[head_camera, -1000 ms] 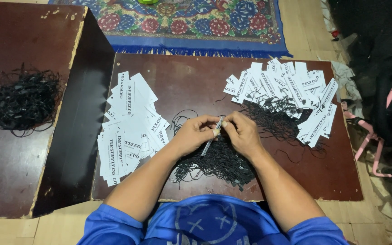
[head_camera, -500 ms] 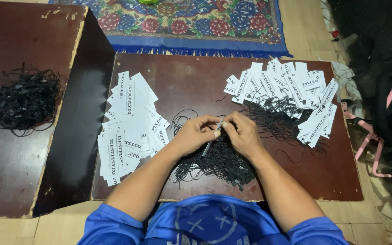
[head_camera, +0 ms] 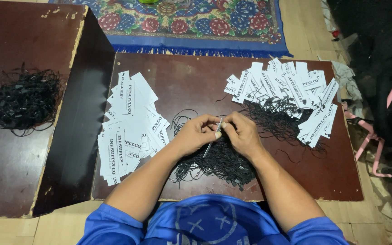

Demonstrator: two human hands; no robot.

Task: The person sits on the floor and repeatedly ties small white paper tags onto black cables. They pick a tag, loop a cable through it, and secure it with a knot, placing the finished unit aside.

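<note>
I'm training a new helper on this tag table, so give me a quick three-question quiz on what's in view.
1. True or false: both hands meet over the loose black strings.
2. What lies at the left hand's side? A) white paper tags B) scissors C) a cup
3. What rests on the separate board at far left?

Key: 1 true, the right hand joins it, pinching a thin tag. 2 A. 3 a black string bundle.

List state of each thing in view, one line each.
Left hand: pinching a white tag.
Right hand: pinching the same tag.
White tag: held edge-on between both hands.
Left tag pile: loose, fanned, no strings.
Right tag pile: spread, black strings trailing.
Centre string pile: tangled under the hands.
Far-left string pile: tangled, untouched.
</note>
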